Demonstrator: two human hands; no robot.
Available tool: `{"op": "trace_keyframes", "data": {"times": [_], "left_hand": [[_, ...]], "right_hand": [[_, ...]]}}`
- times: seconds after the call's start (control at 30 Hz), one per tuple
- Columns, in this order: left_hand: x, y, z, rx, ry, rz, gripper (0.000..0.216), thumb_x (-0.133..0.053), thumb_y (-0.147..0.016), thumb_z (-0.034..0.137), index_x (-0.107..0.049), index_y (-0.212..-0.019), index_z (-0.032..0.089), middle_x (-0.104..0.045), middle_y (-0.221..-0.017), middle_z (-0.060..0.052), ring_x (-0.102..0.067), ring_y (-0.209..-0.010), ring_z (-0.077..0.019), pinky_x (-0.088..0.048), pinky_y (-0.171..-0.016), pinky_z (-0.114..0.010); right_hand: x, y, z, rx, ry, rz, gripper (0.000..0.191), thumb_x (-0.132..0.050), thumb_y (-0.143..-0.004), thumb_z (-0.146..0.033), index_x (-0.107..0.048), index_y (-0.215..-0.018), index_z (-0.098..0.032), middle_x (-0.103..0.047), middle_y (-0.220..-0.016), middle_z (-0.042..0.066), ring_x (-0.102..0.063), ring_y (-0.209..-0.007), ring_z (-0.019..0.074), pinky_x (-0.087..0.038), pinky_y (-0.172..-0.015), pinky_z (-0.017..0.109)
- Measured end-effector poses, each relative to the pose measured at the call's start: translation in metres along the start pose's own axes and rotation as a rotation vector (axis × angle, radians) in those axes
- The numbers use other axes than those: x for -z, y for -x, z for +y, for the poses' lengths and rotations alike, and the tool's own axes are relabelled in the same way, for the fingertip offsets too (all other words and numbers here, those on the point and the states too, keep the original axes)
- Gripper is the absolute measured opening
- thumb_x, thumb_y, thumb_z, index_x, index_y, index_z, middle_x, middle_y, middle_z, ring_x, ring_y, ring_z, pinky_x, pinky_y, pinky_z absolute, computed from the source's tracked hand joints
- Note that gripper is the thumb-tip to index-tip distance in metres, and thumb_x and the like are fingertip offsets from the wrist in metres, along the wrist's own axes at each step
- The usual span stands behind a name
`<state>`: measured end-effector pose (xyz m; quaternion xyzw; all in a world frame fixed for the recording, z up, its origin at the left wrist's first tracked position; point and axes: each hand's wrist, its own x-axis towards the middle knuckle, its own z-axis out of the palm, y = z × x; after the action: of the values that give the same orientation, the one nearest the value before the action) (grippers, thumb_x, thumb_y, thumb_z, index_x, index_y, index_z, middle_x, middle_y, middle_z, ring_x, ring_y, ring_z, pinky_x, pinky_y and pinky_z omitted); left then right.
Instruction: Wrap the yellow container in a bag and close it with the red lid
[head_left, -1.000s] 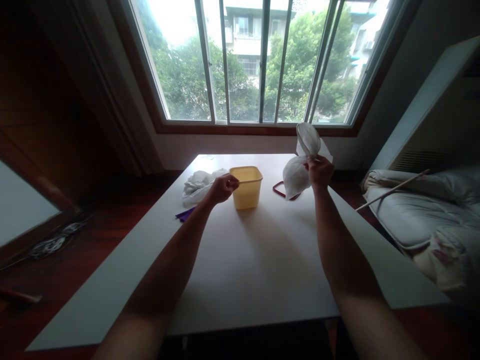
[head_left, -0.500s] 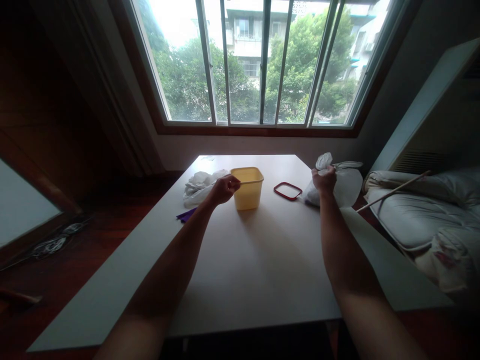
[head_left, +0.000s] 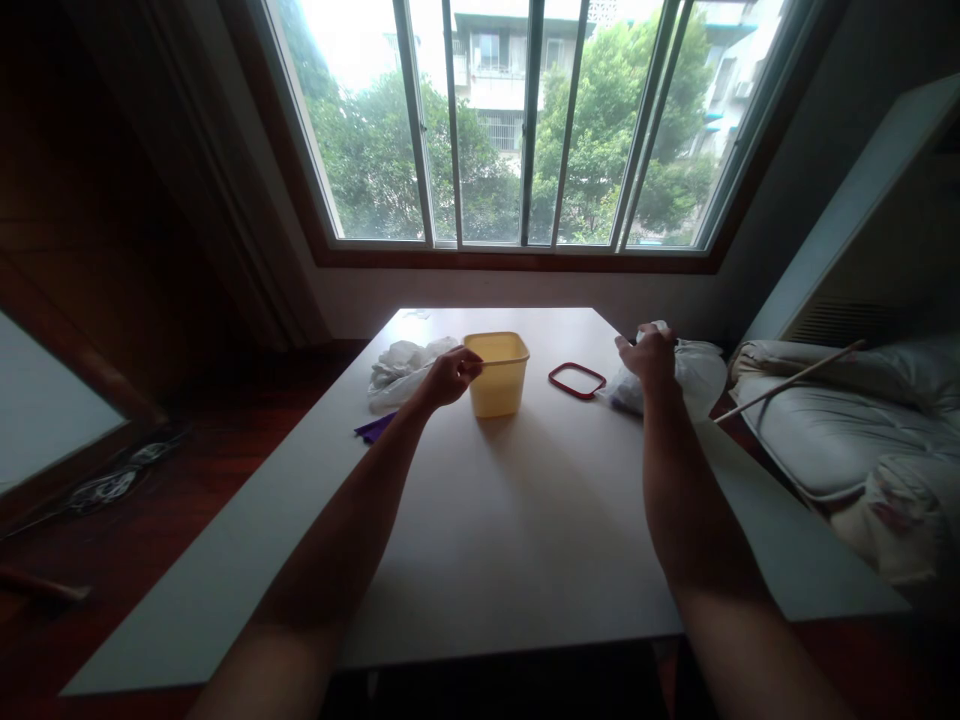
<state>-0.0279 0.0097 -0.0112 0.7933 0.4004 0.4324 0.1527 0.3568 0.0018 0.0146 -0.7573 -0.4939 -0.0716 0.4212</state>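
A yellow plastic tub (head_left: 497,374) stands open on the white table (head_left: 525,500). My left hand (head_left: 448,377) is closed on the tub's left rim. My right hand (head_left: 646,358) rests on top of a white plastic bag (head_left: 694,372) that lies at the table's right edge; the fingers curl loosely over the bag's neck. A red-rimmed lid (head_left: 576,380) lies flat between the tub and the bag.
A crumpled white bag (head_left: 401,368) and a purple scrap (head_left: 375,428) lie left of the tub. A bed with pillows (head_left: 840,420) and a thin rod (head_left: 787,380) sit to the right. A wide window (head_left: 525,120) spans the far wall.
My right hand has brought the white bag down from the air to the table's right edge and now rests on it. The left hand has stayed on the tub's rim.
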Motion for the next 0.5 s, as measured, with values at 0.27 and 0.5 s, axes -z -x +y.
{"op": "trace_keyframes", "data": {"times": [0.27, 0.5], "left_hand": [[0.035, -0.003, 0.006, 0.13, -0.083, 0.011, 0.032, -0.064, -0.084, 0.042, -0.07, -0.106, 0.019, -0.069, -0.082, -0.006, -0.061, -0.068, -0.0168, -0.048, -0.063, -0.027], [0.077, 0.024, -0.054, 0.365, -0.279, -0.037, 0.027, -0.081, -0.063, 0.03, -0.06, -0.052, 0.017, -0.05, -0.04, 0.0, -0.05, -0.047, -0.0146, -0.042, -0.055, -0.026]], "right_hand": [[-0.022, 0.047, -0.074, 0.395, -0.468, -0.342, 0.035, -0.065, -0.086, -0.04, -0.069, -0.11, -0.014, -0.071, -0.113, 0.014, -0.067, -0.078, 0.02, -0.055, -0.079, 0.037], [-0.028, 0.07, -0.095, 0.565, -0.59, -0.38, 0.038, -0.066, -0.088, -0.047, -0.071, -0.112, -0.017, -0.071, -0.098, 0.009, -0.064, -0.072, 0.0167, -0.052, -0.069, 0.03]]}}
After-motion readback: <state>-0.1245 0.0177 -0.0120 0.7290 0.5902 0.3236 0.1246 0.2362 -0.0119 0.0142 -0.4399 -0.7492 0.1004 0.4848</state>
